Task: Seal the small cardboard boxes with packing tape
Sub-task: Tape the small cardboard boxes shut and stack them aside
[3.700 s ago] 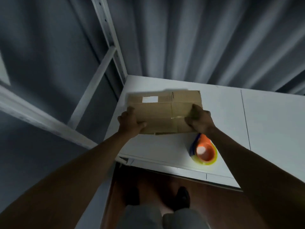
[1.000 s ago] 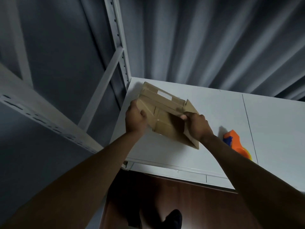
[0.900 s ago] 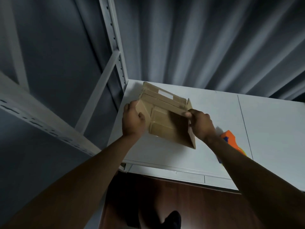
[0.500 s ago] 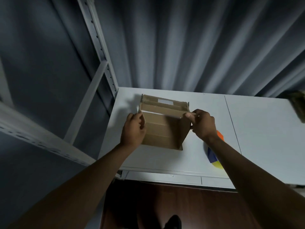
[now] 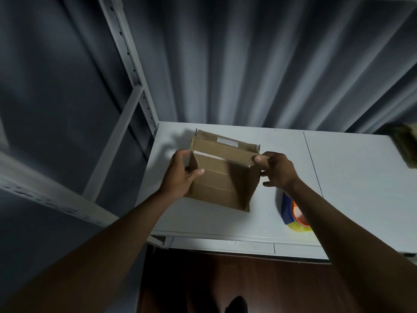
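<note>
The left hand [image 5: 180, 177] and right hand [image 5: 276, 169] both hold the box [image 5: 222, 177] by its side flaps; it looks light and bendy

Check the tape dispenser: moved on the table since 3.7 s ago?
Cannot tell. The tape dispenser sits left of the table seam in both frames, under the right arm; the head camera shifted, so any small slide is unclear.

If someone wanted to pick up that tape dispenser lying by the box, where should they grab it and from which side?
Probably from above and the right. The tape dispenser lies flat on the white table, partly hidden under the right forearm, so its handle cannot be made out. The exposed blue body and the yellow roll's rim look like the easiest grip. The cardboard box crowds its left side.
</note>
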